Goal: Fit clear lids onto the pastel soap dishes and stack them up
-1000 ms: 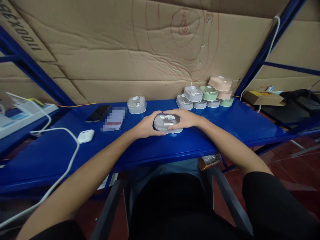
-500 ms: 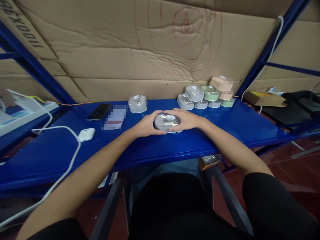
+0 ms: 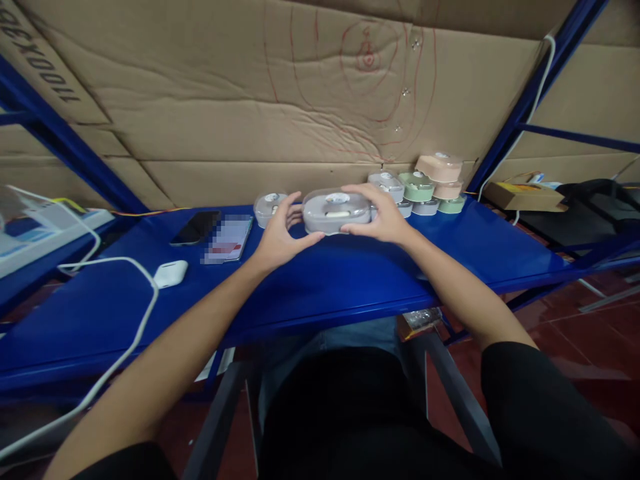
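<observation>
A grey plastic box with a clear lid and a round white sticker (image 3: pixel 333 215) is raised over the blue table, its front side turned toward me. My right hand (image 3: pixel 383 217) grips it at the right end, thumb in front and fingers over the top. My left hand (image 3: pixel 280 233) is beside the left end with thumb and fingers spread apart, no longer wrapped round the box. Behind the left hand stands a similar grey box (image 3: pixel 265 210), partly covered by the fingers. Stacked boxes, among them a green one (image 3: pixel 417 187) and a peach one (image 3: pixel 440 167), stand behind the right hand.
Left on the blue table (image 3: pixel 310 287) lie a dark phone (image 3: pixel 196 228), a phone with a lit, blurred screen (image 3: pixel 229 239) and a white earbud case (image 3: pixel 171 274). A white cable (image 3: pixel 143 327) crosses the table's left side. A cardboard wall (image 3: pixel 225 127) closes off the back.
The grey box has risen from the table and moved away from me, tilting its front into view. My left hand has let go and opened; my right hand keeps its grip.
</observation>
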The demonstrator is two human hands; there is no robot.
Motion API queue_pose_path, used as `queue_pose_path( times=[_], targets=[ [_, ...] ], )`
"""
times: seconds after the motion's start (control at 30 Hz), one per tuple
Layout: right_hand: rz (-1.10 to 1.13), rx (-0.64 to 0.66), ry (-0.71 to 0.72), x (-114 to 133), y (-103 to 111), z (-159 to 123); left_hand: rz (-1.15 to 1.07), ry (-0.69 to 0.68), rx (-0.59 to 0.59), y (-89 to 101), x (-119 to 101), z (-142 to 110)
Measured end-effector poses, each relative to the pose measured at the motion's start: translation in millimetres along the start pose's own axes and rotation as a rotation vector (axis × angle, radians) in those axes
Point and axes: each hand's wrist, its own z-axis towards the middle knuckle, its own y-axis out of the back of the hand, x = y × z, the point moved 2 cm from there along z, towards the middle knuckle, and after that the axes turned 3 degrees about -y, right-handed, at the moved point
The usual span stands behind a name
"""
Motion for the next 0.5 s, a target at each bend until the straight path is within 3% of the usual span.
queue_pose_path(
  times=[0.1,0.27,0.37,0.5],
  targets=[
    [-0.279,-0.189,-0.145,-18.8,26.0,3.6,0.06,-0.019,-0.104,6.4,10.6,3.5],
    [-0.67,-0.485,-0.445,-84.4,67.0,6.5,0.159,-0.01,-0.161,12.0,15.4,4.9],
    [-0.709,-0.564,-0.518,-111.9,69.9,9.2,0.181,-0.027,-0.122,10.2,9.6,4.0],
    [-0.718,-0.559,-0.588,-125.1,56.9,13.3,0.181,-0.03,-0.112,9.6,3.1,3.2]
  ],
)
